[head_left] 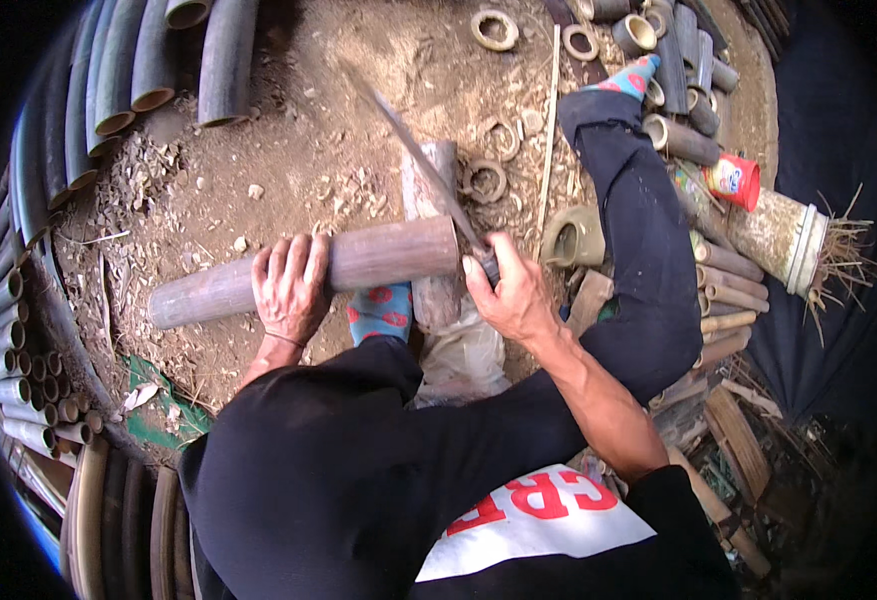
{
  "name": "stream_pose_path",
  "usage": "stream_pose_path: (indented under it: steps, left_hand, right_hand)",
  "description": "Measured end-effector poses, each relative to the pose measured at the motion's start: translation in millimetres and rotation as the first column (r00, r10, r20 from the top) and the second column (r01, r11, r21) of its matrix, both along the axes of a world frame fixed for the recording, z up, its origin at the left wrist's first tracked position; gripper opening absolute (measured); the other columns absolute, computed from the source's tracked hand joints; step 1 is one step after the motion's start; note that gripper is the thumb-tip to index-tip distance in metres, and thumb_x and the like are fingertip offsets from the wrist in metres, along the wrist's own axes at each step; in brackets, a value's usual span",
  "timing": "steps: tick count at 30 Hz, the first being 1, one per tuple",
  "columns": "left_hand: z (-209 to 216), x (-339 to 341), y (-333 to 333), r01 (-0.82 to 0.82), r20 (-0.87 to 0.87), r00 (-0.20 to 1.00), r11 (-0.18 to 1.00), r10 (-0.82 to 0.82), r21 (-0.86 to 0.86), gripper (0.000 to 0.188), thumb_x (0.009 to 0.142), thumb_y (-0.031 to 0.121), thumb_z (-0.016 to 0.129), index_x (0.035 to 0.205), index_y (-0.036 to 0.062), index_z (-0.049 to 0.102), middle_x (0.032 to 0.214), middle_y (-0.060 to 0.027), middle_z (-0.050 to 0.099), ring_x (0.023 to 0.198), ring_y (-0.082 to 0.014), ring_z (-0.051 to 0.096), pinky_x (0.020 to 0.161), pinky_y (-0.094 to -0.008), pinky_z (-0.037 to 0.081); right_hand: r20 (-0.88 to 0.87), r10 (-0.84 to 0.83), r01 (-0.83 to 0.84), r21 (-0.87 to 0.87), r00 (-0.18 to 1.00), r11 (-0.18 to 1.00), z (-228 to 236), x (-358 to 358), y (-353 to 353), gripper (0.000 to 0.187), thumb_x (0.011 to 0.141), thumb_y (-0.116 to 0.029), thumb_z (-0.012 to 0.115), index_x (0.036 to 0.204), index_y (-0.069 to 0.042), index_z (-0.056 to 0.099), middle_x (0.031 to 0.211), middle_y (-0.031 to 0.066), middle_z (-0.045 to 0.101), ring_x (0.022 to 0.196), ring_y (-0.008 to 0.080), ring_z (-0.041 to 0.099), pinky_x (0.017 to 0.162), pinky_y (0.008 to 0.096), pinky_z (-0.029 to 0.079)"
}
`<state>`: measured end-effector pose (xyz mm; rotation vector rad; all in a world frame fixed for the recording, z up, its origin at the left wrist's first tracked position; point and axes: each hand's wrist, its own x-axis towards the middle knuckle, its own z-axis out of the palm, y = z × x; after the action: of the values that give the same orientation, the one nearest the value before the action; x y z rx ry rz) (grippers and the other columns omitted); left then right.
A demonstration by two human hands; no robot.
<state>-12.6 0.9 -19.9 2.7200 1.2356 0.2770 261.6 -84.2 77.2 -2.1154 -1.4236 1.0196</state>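
Note:
A dark brown bamboo tube (388,253) lies slantwise before me, its right part resting across a short log (436,295). My left hand (290,285) is closed over the tube's middle, fingers wrapped over its top. My right hand (510,290) grips the dark handle of a long knife (426,165) by the tube's right end. Its narrow blade points up and to the left, above the log; motion blur hides whether its edge has teeth. One foot in a patterned blue sock (379,312) is partly hidden beneath the tube.
Long bamboo poles (226,60) lie at the upper left, with stacked tubes (28,385) below them. Cut bamboo rings (484,180) and shavings litter the dirt. At the right are short tubes (680,140), a red container (733,182) and a thick pale cylinder with bristly ends (773,235).

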Motion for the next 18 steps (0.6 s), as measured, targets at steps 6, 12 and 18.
stream_pose_path:
  steps: [6,12,18]
  left_hand:
    - [-3,2,-7,-0.019,-0.013,1.0,0.999,0.02,0.031,0.063,0.073,0.017,0.073,0.133,0.0111,0.055,0.122,-0.007,0.06,0.115,-0.0274,0.056,0.103,-0.0466,0.038]
    - [36,-2,45,0.052,-0.157,0.971,0.797,-0.182,-0.602,0.099,0.06,0.03,0.084,0.147,0.0127,0.04,0.125,-0.0144,0.056,0.118,-0.0319,0.054,0.1,-0.0464,0.043]
    - [33,9,76,0.102,-0.137,0.964,0.791,-0.228,-0.603,0.084,0.051,0.03,0.083,0.131,0.0225,0.058,0.11,-0.0113,0.06,0.105,-0.0362,0.062,0.09,-0.0463,0.052]
  right_hand:
    - [0.215,0.11,-0.092,-0.094,0.97,0.991,-27,5,-10,0.027,0.092,-0.023,0.063,0.1,0.0,0.052,0.079,0.0243,0.066,0.064,0.0413,0.067,0.056,0.0479,0.053]
    - [0.071,0.009,-0.006,-0.048,0.997,0.999,-36,10,-20,0.031,0.093,-0.024,0.062,0.11,0.0,0.052,0.086,0.0289,0.065,0.075,0.0472,0.066,0.064,0.0526,0.052]
    - [0.046,-0.042,0.047,-0.118,0.998,0.992,-18,6,-24,0.034,0.094,-0.025,0.062,0.113,0.001,0.052,0.093,0.0294,0.065,0.083,0.0475,0.066,0.069,0.0525,0.052]
